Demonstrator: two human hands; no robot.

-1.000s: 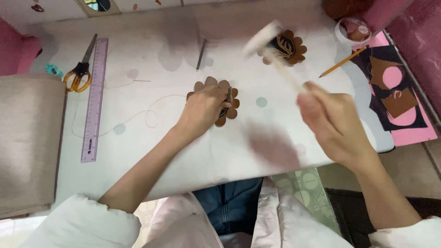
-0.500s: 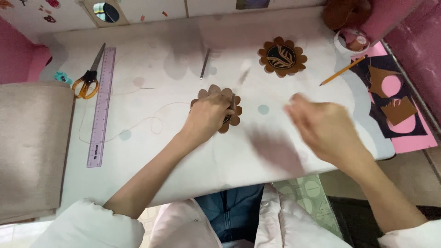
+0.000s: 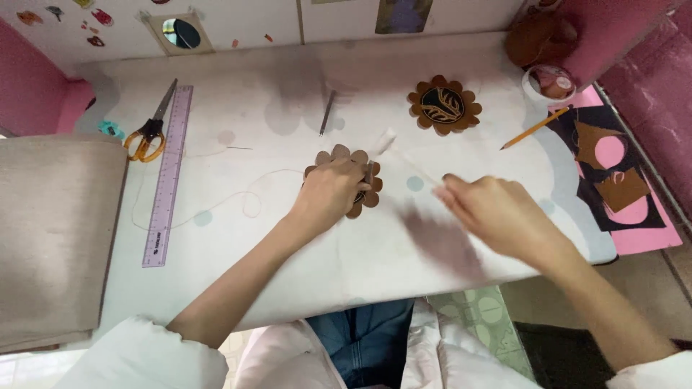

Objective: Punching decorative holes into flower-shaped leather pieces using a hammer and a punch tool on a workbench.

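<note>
Taking the brown scalloped flower piece near the middle of the white table as the landmark: far to its left lie the orange-handled scissors and, just beside them, the purple ruler, its long axis running toward and away from the person. A thin thread loops across the table between ruler and flower.

The left hand lies flat on the flower piece itself, fingers curled down over its near half — pressing it to the table rather than lifting it. This hand is plainly the nearer one.

To the flower's right, a little apart, the right hand is pinched narrow on the end of a thin white stick, blurred; its long axis slants up and left, so that the padded tip sits just beside the flower's upper right edge.

Further right and beyond, a second flower with a dark leaf-patterned centre, then a pencil.
</note>
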